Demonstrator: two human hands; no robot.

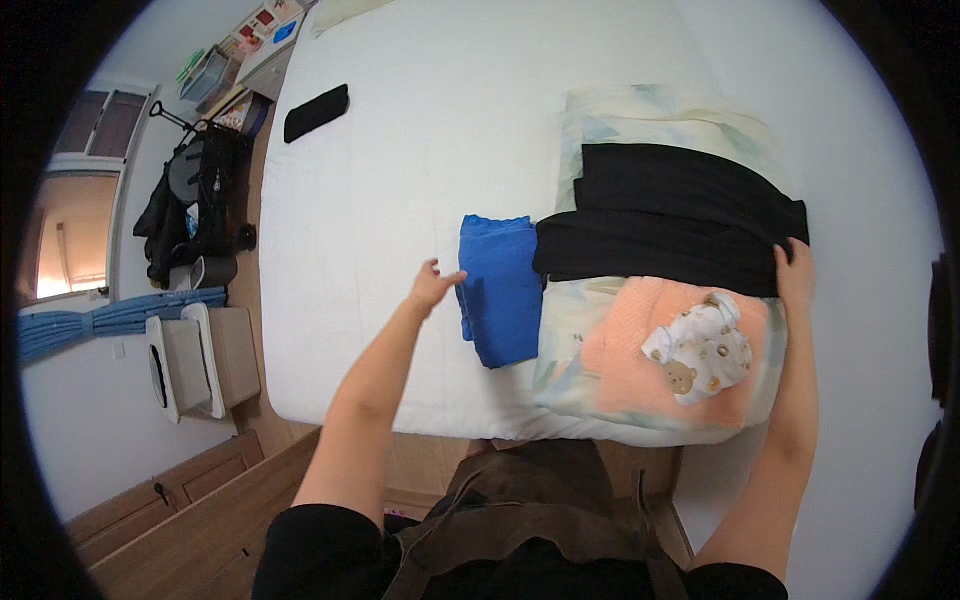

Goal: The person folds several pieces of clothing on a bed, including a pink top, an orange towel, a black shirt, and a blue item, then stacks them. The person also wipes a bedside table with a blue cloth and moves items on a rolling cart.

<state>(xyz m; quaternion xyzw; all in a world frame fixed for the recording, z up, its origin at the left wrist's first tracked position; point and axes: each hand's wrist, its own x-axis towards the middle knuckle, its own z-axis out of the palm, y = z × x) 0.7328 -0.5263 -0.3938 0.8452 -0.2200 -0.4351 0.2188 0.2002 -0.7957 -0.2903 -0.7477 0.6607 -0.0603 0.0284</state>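
My left hand [435, 285] is just left of a folded blue garment [501, 292], fingers apart and holding nothing. The thumb reaches to the blue garment's left edge; whether it touches cannot be told. At the right end of a black garment [660, 244], my right hand [796, 274] has its thumb and fingers on the cloth edge. This black garment lies spread in folds across a pale patterned pillow [570, 330]. Below it on the pillow lies a peach textured cloth [622, 345], topped by a crumpled white garment [709, 352] with a bear print.
A white-sheeted bed [375, 195] fills the middle, with a white wall [870, 315] along its right. A black flat case or pouch [316, 113] lies at the upper left. Beside the bed stand a folded black stroller-like frame [210, 187] and a whitish bin-like container [217, 360].
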